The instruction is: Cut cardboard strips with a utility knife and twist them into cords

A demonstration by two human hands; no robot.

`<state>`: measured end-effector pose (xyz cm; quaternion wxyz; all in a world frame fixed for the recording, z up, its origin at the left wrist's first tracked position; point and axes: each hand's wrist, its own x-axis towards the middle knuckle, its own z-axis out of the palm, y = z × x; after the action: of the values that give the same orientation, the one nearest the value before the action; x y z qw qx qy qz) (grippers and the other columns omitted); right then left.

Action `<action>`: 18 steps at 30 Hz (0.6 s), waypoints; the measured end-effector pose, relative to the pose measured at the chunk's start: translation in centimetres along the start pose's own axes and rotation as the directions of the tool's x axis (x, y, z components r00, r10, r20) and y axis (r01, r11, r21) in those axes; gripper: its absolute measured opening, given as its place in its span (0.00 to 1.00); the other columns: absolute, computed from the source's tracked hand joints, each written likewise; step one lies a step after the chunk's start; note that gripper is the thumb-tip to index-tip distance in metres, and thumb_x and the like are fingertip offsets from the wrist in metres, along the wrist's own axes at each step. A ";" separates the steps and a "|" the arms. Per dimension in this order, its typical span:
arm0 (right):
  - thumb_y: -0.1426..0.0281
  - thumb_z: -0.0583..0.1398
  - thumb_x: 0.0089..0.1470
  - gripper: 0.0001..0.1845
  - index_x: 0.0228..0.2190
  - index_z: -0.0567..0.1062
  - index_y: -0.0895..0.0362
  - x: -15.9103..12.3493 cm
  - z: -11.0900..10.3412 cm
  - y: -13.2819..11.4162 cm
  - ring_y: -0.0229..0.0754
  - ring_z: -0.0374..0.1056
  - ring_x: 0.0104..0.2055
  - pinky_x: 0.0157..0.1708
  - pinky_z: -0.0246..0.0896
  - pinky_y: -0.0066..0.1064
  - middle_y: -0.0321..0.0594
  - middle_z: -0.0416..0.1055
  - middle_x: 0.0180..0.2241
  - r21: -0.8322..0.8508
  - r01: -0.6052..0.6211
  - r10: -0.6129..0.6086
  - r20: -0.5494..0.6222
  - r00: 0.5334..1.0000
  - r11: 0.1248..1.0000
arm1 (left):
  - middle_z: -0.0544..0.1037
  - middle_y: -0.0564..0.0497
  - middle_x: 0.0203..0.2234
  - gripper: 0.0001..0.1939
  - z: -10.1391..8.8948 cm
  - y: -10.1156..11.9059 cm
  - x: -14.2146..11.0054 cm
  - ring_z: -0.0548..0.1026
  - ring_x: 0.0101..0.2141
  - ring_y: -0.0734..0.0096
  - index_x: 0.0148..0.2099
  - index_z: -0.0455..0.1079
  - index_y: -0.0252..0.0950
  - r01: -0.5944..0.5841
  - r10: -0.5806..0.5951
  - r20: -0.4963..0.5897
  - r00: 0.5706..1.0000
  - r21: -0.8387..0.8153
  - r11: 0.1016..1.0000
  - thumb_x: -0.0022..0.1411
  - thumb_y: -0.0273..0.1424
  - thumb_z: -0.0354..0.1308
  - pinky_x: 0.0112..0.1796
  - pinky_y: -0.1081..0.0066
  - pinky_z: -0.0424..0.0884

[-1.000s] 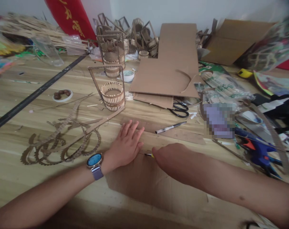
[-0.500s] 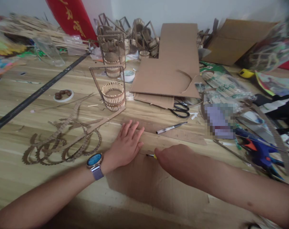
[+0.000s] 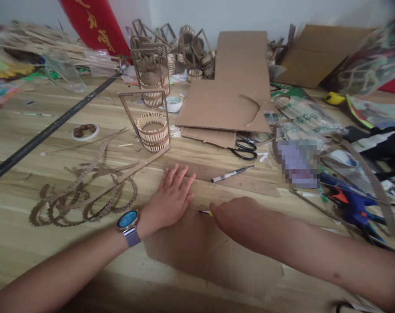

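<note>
A brown cardboard sheet (image 3: 213,256) lies flat on the wooden table under both hands. My left hand (image 3: 171,195), with a watch on its wrist, rests palm down on the sheet with its fingers spread. Just to its right, my right hand (image 3: 233,213) is closed around a yellow utility knife (image 3: 205,212). Only a bit of yellow and the dark blade tip show; the fist hides the rest. The tip points left, at a thin line on the cardboard. Beyond the hands, a pen (image 3: 232,174) lies on a cardboard strip (image 3: 262,187).
Curled corrugated strips (image 3: 83,195) lie left of my left hand. A small handled stick basket (image 3: 152,132) stands behind them, with several more at the wall. Black-handled scissors (image 3: 245,150) poke from under cut cardboard (image 3: 230,95). A blue glue gun (image 3: 350,204) lies at right.
The view has shifted very slightly. Both hands and the knife keep almost the same place on the cardboard.
</note>
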<state>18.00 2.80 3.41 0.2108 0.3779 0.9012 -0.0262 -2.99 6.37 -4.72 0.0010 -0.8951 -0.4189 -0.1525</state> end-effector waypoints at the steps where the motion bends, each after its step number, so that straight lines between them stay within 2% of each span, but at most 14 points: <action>1: 0.86 0.59 0.47 0.16 0.32 0.78 0.56 0.0 -0.1 -0.1 0.46 0.77 0.25 0.15 0.56 0.27 0.41 0.79 0.25 0.002 -0.001 0.001 -0.002 1.000 1.000 | 0.59 0.32 0.65 0.25 0.0 0.0 0.0 0.49 0.68 0.41 0.67 0.58 0.29 -0.001 0.001 -0.003 1.000 0.008 1.000 0.73 0.35 0.44 0.63 0.40 0.53; 7: 0.85 0.58 0.50 0.16 0.35 0.78 0.56 0.1 -0.1 -0.4 0.47 0.77 0.26 0.17 0.61 0.29 0.42 0.79 0.27 -0.008 -0.014 0.014 0.005 1.000 1.000 | 0.59 0.33 0.66 0.25 0.3 0.0 -0.1 0.49 0.68 0.41 0.67 0.58 0.29 -0.006 0.006 -0.014 1.000 0.032 0.999 0.73 0.36 0.44 0.63 0.40 0.52; 13: 0.82 0.58 0.52 0.12 0.35 0.77 0.58 0.3 0.7 -0.2 0.48 0.76 0.25 0.15 0.56 0.30 0.41 0.78 0.25 0.002 -0.019 0.019 0.008 1.000 1.000 | 0.59 0.33 0.66 0.26 0.5 -0.4 -0.1 0.49 0.68 0.42 0.67 0.59 0.30 0.007 -0.008 0.015 1.000 0.031 1.000 0.73 0.36 0.44 0.63 0.41 0.52; 18: 0.84 0.59 0.50 0.12 0.37 0.76 0.60 0.4 1.4 0.2 0.47 0.77 0.26 0.14 0.51 0.28 0.42 0.77 0.25 0.012 -0.009 0.009 0.014 1.000 1.000 | 0.59 0.34 0.66 0.26 0.4 -0.4 -0.1 0.49 0.67 0.41 0.67 0.58 0.30 0.005 -0.005 0.013 1.000 0.035 0.999 0.73 0.37 0.43 0.63 0.41 0.53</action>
<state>18.41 2.96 1.98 0.2149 0.3828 0.8979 -0.0333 -3.23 6.64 -5.19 0.0133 -0.8949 -0.4238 -0.1394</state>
